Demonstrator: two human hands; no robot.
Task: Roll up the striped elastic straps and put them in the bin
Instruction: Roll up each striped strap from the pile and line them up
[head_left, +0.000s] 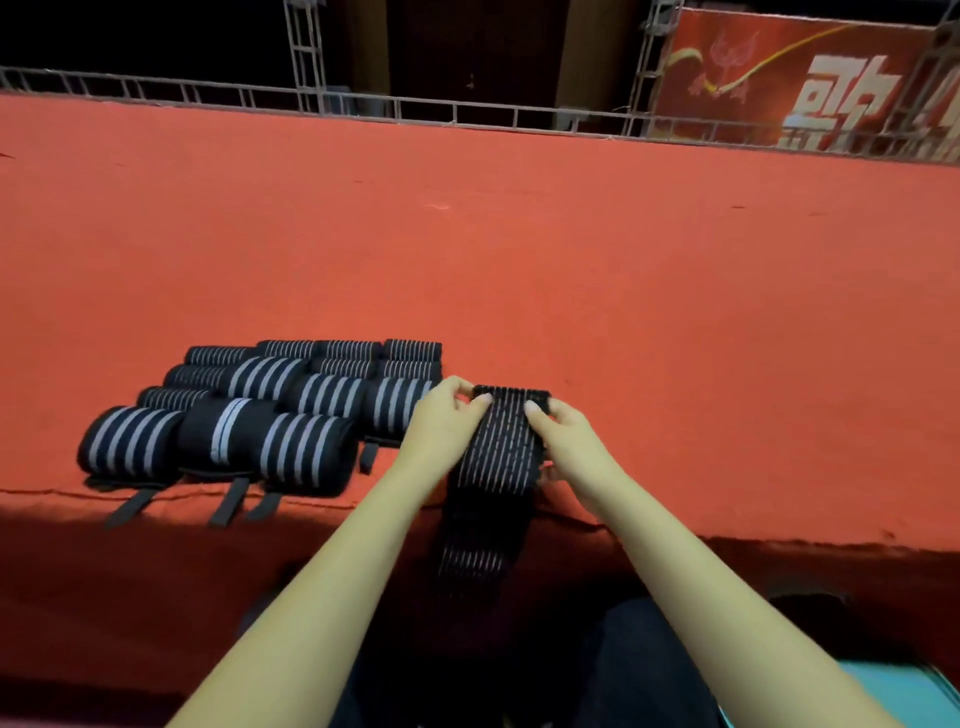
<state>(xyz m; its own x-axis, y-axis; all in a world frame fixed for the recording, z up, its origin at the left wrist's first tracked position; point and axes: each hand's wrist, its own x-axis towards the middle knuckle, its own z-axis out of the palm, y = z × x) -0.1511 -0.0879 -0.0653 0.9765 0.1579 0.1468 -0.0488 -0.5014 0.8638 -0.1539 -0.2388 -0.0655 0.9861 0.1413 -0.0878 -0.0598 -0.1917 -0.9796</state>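
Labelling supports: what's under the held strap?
Red cloth: the striped strap lies on it at its far end, pinched by left hand and right hand; the rest hangs over the front edge. Directly beneath it is hidden.

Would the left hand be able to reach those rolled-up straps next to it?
Probably yes. The left hand is right beside the nearest rolled strap, nothing between them. It is pinching the flat strap now, so it must let go first.
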